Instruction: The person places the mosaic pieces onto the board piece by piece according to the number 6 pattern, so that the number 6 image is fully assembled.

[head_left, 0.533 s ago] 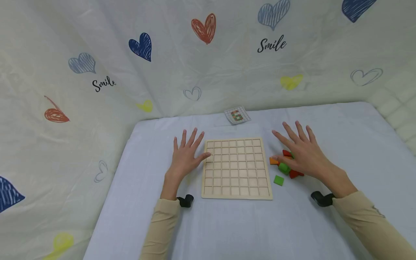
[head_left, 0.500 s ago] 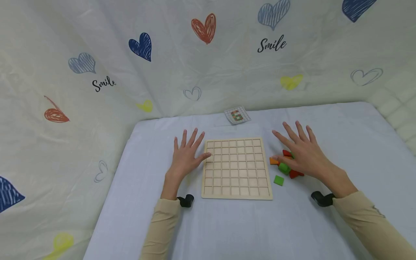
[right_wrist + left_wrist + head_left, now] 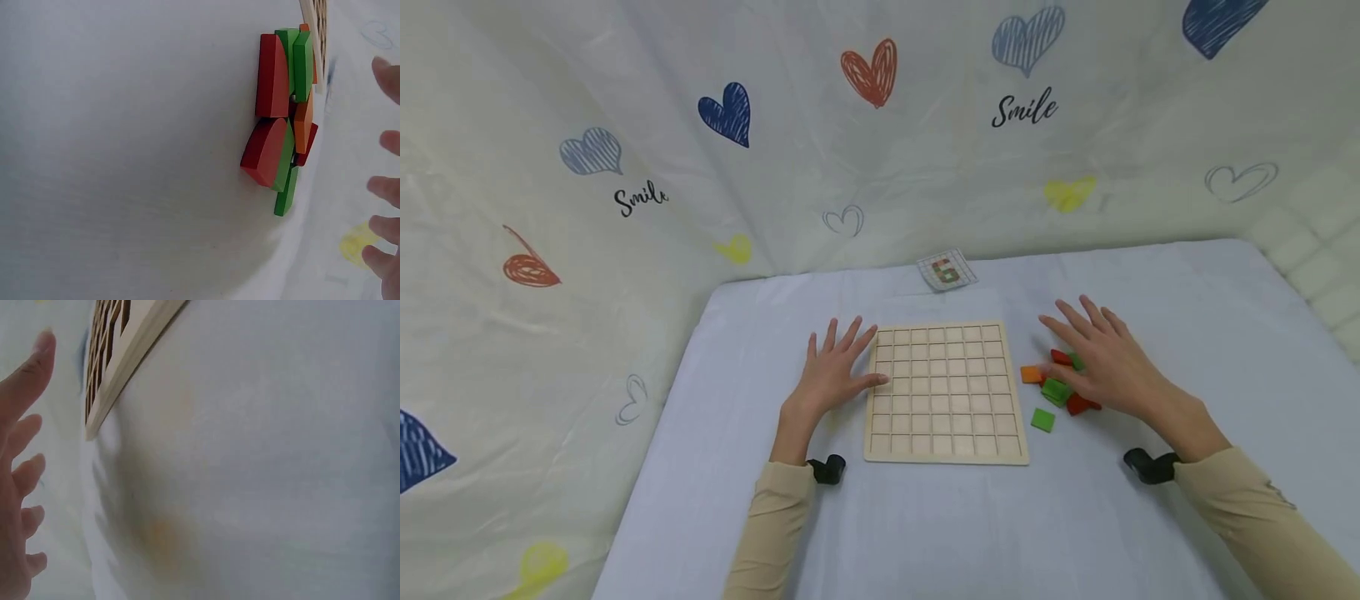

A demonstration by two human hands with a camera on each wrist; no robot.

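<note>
Over the left edge of a pale, square grid board (image 3: pixel 941 386), the left hand (image 3: pixel 826 382) is held raised, palm down, its fingers and thumb spread and nothing gripped; the thumb is stretched over the board's outer squares. To the right of the board, the right hand (image 3: pixel 1111 367) is held in the air above a small pile of coloured pieces (image 3: pixel 1057 392), its fingers spread and slightly bent, with nothing pinched. Red, green and orange pieces are heaped together, partly hidden by that hand in the head view; an orange piece (image 3: pixel 1031 374) is placed just beside the board, and a green square (image 3: pixel 1042 420) is set apart, nearer the person. Both forearms are covered by beige sleeves (image 3: pixel 771 527). Beyond the board, a small card (image 3: pixel 947 270) is marked with a red and green figure on a grid. The table (image 3: pixel 955 537) is covered in white cloth and is backed by a pale curtain (image 3: pixel 790 171) printed with hearts and "Smile".
</note>
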